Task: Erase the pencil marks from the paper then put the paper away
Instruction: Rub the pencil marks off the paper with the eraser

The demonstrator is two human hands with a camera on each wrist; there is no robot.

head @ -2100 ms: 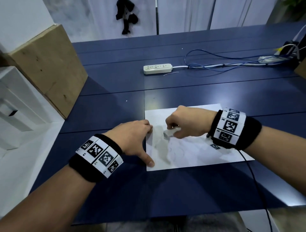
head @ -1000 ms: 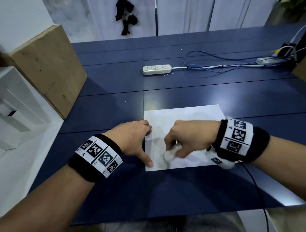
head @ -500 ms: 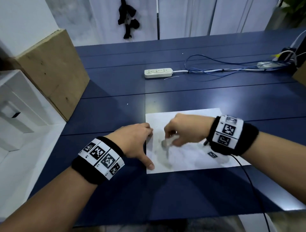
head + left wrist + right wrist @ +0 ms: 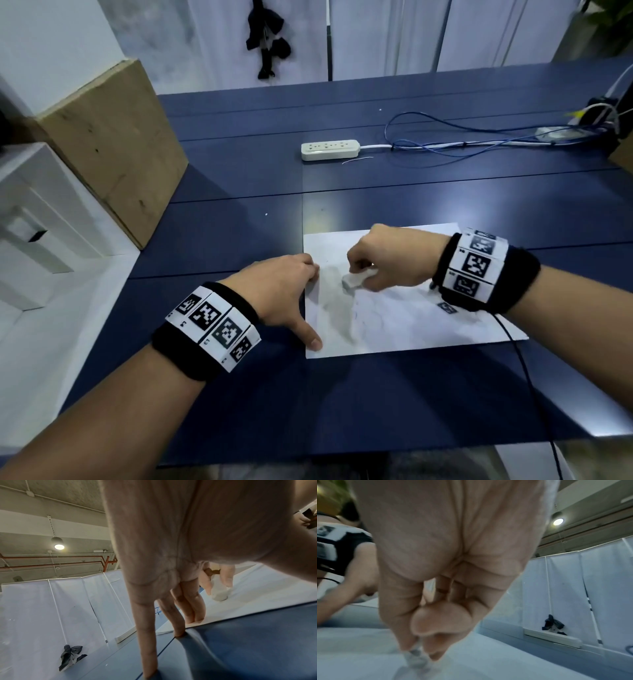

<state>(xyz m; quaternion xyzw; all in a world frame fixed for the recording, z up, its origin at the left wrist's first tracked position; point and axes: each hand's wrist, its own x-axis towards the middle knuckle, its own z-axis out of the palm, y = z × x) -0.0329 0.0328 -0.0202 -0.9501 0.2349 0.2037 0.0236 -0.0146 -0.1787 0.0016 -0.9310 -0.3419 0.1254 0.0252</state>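
A white sheet of paper (image 4: 411, 318) lies flat on the dark blue table (image 4: 239, 171), with faint pencil lines and a grey smudge near its left side. My right hand (image 4: 383, 260) pinches a white eraser (image 4: 354, 280) and presses its tip on the paper's upper left part. The left wrist view shows the eraser (image 4: 219, 593) between thumb and fingers; in the right wrist view it (image 4: 416, 657) is blurred under the fingertips. My left hand (image 4: 284, 291) rests with straight fingers (image 4: 195, 601) on the paper's left edge and the thumb spread toward the near corner.
A white power strip (image 4: 330, 149) lies at mid table, with blue cables (image 4: 462, 137) running right. A brown cardboard box (image 4: 113, 144) stands at the table's left edge, beside white shelving (image 4: 34, 219). A black cable (image 4: 527, 377) hangs from my right wrist over the table's near edge.
My right hand moved the eraser back and forth over the paper's left part, down toward the near edge and back up. The left hand stayed on the paper's left edge.
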